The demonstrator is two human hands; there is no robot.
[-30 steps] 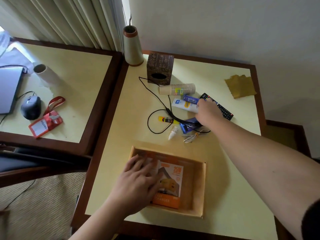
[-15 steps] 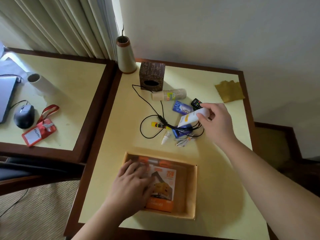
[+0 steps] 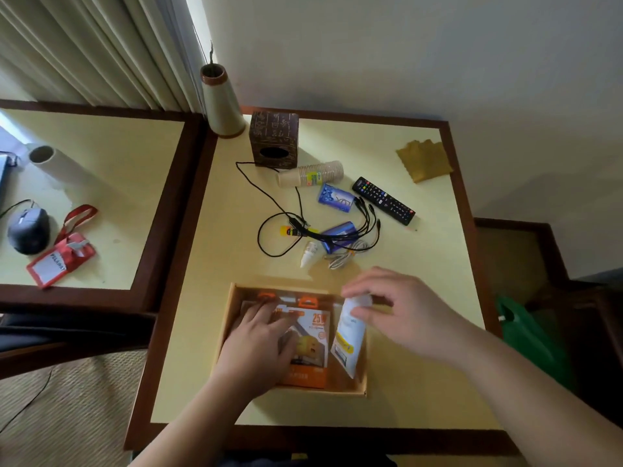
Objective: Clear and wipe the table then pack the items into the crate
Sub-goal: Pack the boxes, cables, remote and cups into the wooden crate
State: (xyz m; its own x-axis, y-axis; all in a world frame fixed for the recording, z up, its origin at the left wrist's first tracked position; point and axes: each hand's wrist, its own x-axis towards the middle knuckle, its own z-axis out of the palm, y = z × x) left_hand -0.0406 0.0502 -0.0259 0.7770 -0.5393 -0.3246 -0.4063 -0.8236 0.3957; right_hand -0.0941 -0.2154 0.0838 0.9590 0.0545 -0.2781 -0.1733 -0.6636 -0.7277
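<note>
Crate is the landmark in the head view: a shallow tan box sitting on the yellow table, toward its near edge. Inside it, against the right wall, is a white tube with a yellow mark. The tube's long axis runs from far to near, cap end pointing away toward the far wall and flat crimped end pointing toward the near right corner, leaning slightly. The right hand is over the crate's far right corner, thumb and fingertips pinching the tube at its cap end, the other fingers loosely spread. The left hand lies flat in the crate's left half, fingers straight and close together, pressing on an orange packet that lies flat on the crate's floor.

Beyond the crate's far wall lie a small white bottle, a blue case tangled in black cable, a blue packet, a stack of paper cups on its side and a black remote. Farther back stands a brown box. A yellow cloth lies far right of the crate.
</note>
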